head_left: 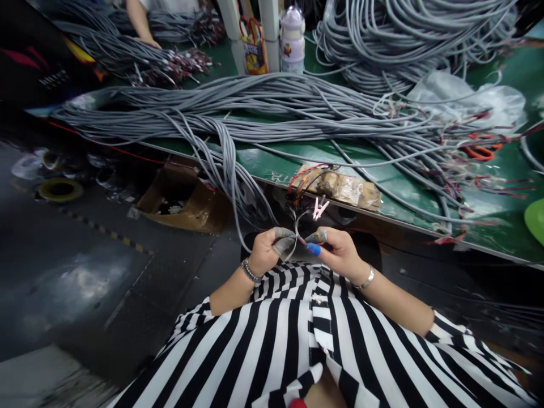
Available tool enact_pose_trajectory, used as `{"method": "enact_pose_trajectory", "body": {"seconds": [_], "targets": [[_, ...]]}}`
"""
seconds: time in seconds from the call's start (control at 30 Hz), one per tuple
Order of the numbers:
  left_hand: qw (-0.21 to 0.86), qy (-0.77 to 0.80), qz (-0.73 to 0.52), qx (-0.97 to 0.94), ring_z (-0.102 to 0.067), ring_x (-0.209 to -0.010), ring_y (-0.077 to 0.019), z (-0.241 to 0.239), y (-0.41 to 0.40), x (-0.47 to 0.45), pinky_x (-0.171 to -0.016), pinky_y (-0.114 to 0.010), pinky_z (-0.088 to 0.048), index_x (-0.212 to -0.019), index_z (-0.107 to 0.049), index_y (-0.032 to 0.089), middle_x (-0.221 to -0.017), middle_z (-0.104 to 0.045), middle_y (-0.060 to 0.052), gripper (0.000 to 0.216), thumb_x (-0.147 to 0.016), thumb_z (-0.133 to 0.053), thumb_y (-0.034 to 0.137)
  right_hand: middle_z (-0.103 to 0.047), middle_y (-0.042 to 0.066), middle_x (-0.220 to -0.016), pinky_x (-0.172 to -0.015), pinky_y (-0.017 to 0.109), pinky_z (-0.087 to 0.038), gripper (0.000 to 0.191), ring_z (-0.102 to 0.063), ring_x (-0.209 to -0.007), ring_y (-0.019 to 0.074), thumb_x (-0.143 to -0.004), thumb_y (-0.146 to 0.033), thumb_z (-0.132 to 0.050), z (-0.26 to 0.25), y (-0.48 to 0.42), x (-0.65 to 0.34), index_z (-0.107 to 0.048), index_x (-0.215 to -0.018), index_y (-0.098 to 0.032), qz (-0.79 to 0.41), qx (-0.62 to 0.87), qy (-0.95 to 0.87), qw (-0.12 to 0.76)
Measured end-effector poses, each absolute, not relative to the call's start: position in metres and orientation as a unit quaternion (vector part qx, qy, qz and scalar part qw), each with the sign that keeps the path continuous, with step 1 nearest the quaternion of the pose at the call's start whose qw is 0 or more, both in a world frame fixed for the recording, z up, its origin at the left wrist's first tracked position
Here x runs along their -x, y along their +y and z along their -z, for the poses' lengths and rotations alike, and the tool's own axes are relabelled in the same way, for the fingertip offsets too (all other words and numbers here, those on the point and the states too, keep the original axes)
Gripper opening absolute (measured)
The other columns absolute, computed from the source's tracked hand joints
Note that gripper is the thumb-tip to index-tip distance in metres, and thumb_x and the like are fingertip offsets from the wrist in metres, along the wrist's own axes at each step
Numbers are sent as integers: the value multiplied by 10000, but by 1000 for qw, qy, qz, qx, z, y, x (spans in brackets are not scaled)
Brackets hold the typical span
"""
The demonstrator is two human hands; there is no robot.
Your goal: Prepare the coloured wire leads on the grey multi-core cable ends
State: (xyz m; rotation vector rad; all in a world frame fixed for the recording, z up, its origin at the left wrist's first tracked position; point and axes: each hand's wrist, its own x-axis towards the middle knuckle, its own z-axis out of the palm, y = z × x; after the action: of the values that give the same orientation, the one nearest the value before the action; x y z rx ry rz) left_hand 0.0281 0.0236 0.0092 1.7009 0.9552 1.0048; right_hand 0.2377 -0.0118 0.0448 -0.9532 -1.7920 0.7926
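Note:
Close to my striped shirt, my left hand [264, 250] pinches the end of a grey cable with grey-wrapped fingertips. Facing it, my right hand [339, 253] has its thumb and finger closed on the thin coloured wires [301, 239] that come out of the cable end. A blue cover sits on one right fingertip and grey wrap on another. Just beyond my hands, a pink clip [319, 208] and dark and orange wires hang by a taped cardboard pad [340, 187] on the bench edge. Several grey cables [227, 164] droop over the edge towards my left hand.
Long bundles of grey cable [272, 107] lie across the green bench [272, 161]. Orange-handled scissors [480, 148] rest among stripped ends at right. A bottle [292, 42] stands behind, and a cardboard box [182, 195] sits below at left. A co-worker's arm [140, 21] reaches in at far left.

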Motion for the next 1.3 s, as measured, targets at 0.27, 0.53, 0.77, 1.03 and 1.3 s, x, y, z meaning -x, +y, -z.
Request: {"method": "enact_pose_trajectory", "body": {"seconds": [0.27, 0.53, 0.77, 1.03, 1.3], "targets": [[701, 347, -349, -516, -414, -384, -39, 0, 23, -20, -371, -155, -293, -768, -638, 116, -510, -545, 24, 396, -723, -726, 499, -669, 111, -1082, -832, 343, -541, 322, -653, -951, 208, -871, -229, -530, -48, -14, -236, -591, -1184, -187, -329, 360, -725, 486], [760, 282, -326, -486, -395, -360, -39, 1, 26, -11, -363, -161, -275, -736, -640, 99, -479, -528, 18, 433, -675, -760, 511, -610, 113, -1281, -1001, 366, -486, 516, -590, -1169, 196, -858, -140, -465, -39, -7, -236, -453, -1372, -178, -303, 303, -817, 386], [800, 239, -255, -488, -410, -360, -46, -2, 28, -16, -368, -176, -304, -711, -637, 97, -486, -530, 12, 418, -663, -778, 488, -652, 111, -1164, -884, 319, -525, 338, -636, -1033, 193, -916, -284, -525, -33, -4, -234, -572, -1244, -214, -327, 311, -803, 389], [760, 260, -210, -557, -429, -355, -55, -14, 36, -11, -353, -172, -319, -766, -696, 84, -482, -571, -16, 370, -701, -759, 442, -622, 46, -755, -653, 266, -459, 242, -564, -689, 139, -905, -378, -548, -30, 5, -261, -672, -850, -179, -404, 363, -750, 378], [653, 271, -313, -635, -526, -483, -88, -30, 54, -16, -462, -203, -432, -775, -724, 100, -608, -638, -51, 367, -698, -760, 456, -297, -90, -473, -357, 198, -73, 480, -132, -382, 33, -770, -642, -599, 0, 16, -273, -508, -669, -181, -632, 510, -326, 484]]}}
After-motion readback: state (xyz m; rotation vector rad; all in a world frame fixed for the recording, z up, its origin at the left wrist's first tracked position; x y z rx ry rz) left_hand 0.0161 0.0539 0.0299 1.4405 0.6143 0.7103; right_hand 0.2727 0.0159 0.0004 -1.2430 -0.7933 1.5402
